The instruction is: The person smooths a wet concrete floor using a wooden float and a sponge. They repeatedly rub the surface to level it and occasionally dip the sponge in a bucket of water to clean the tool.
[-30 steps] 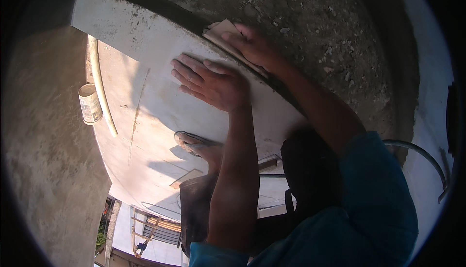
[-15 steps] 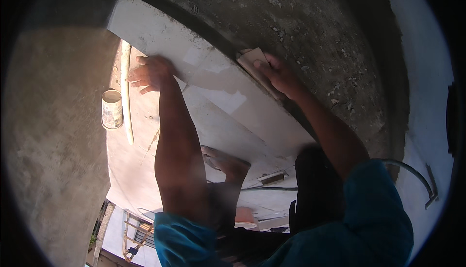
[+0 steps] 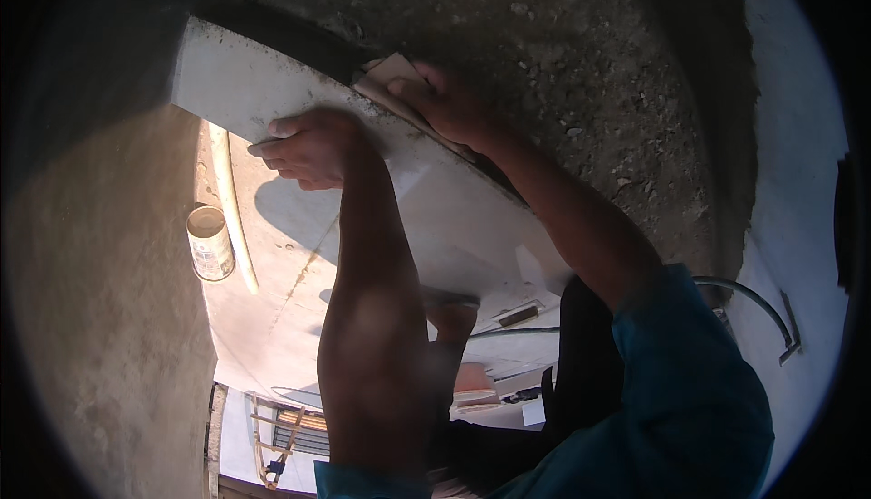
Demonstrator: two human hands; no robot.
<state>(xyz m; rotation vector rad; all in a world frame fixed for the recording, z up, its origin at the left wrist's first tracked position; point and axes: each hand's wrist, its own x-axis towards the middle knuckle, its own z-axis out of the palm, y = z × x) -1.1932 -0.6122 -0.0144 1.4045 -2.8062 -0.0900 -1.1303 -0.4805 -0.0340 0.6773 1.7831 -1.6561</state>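
Note:
A long pale grey slab (image 3: 245, 68) with a smooth face stretches diagonally in front of me. My left hand (image 3: 318, 148) is closed over its near left edge, thumb on top and fingers curled at the rim. In my right hand (image 3: 445, 104) is a flat beige rectangular piece (image 3: 390, 71), pinched under the thumb and resting at the slab's far edge. Its exact kind is unclear, and its lower part is hidden by the fingers.
Rough grey ground with loose rubble (image 3: 590, 109) lies beyond the slab. To the left, a bucket (image 3: 210, 243) stands by a pale pipe (image 3: 231, 200) near a plastered wall (image 3: 100, 299). A dark hose (image 3: 753, 304) curves at right. My foot (image 3: 452, 313) is below the slab.
The right hand and beige piece have moved left along the slab's far edge. My left hand, spread before, now curls over the near edge. The whole view has shifted slightly.

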